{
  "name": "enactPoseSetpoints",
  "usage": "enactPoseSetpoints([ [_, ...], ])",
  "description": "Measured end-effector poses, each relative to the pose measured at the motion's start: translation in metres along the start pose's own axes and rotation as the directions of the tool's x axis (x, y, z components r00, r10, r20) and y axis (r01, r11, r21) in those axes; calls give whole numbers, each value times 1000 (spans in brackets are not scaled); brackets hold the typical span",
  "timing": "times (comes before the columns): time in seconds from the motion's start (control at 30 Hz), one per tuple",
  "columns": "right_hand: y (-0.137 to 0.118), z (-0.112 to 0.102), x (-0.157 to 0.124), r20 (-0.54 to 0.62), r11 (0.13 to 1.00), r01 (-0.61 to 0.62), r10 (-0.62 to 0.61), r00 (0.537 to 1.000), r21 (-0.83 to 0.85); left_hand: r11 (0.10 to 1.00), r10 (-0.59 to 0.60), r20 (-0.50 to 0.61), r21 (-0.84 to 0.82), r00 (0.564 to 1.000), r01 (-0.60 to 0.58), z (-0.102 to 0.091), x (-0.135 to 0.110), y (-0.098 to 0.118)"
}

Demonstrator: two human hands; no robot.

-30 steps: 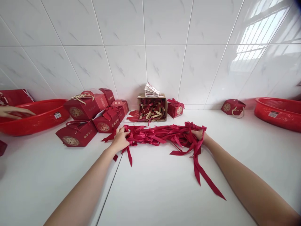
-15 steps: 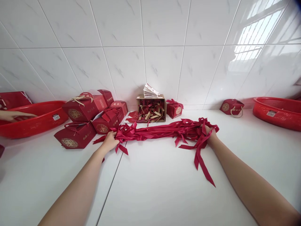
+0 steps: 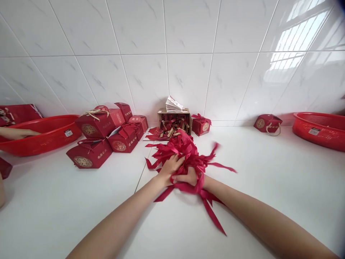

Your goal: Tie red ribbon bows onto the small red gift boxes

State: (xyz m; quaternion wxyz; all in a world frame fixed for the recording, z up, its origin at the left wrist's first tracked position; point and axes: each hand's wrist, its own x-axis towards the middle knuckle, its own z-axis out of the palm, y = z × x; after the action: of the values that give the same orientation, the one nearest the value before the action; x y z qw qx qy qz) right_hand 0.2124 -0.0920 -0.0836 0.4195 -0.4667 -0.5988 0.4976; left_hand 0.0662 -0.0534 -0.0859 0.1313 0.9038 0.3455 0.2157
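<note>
A tangled bundle of dark red ribbons lies gathered over the middle of the white table, its loose ends sticking out on all sides. My left hand grips the bundle from the left, fingers closed over the ribbons. Close beside it, my right hand is wrapped round more of the same ribbons, some strands hanging over its wrist and forearm. Both hands almost touch. Behind the bundle, partly covered by it, stands an open cardboard box with ribbons and small wooden-looking pieces inside.
Red gift boxes are stacked at left; single ones stand beside the cardboard box and at right. White cards top the cardboard box. Red plastic baskets stand at left and right; another person's hand reaches into the left one.
My hands have come together from far apart. The ribbon bundle, stretched out lengthwise before, is now folded into a heap between them.
</note>
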Motion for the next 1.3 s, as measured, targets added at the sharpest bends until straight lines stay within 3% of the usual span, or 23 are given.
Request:
enactPoseSetpoints([
  [0.03,0,2,0,0,1000,-3,3,1000,-13,999,-32,4,30,999,32,-4,-1,-2],
  [0.13,4,-13,5,-149,1000,-14,15,989,6,987,-119,4,112,993,118,-21,-6,-16],
  [0.27,14,-57,17,-355,1000,-1,11,935,27,935,-279,-64,211,958,286,-42,-11,-37],
  [0.5,30,-142,19,-610,996,-52,81,788,65,831,-471,-155,253,869,495,-70,-23,-85],
  [0.6,40,-157,18,-642,995,-81,94,761,49,803,-507,-186,254,842,539,-76,-30,-102],
  [0.83,54,-173,19,-724,992,-104,26,690,-64,770,-532,-255,252,807,587,-77,-40,-121],
  [0.9,57,-183,13,-772,989,-114,-3,636,-97,747,-550,-311,230,775,623,-81,-44,-127],
  [1.0,58,-206,2,-864,980,-149,-40,501,-131,703,-602,-397,148,693,696,-91,-53,-138],
  [1.07,57,-217,-3,-887,974,-165,-63,458,-155,695,-626,-416,85,660,713,-96,-56,-142],
  [1.1,56,-218,-4,-879,971,-167,-74,470,-171,708,-624,-411,64,665,704,-95,-55,-141],
  [1.17,51,-207,1,-827,964,-152,-101,552,-219,765,-583,-375,46,720,643,-87,-47,-130],
  [1.23,43,-175,12,-716,955,-98,-138,684,-278,845,-497,-299,46,814,533,-67,-31,-106],
  [1.3,35,-127,22,-524,945,10,-191,830,-328,916,-387,-189,38,903,400,-38,-13,-72],
])
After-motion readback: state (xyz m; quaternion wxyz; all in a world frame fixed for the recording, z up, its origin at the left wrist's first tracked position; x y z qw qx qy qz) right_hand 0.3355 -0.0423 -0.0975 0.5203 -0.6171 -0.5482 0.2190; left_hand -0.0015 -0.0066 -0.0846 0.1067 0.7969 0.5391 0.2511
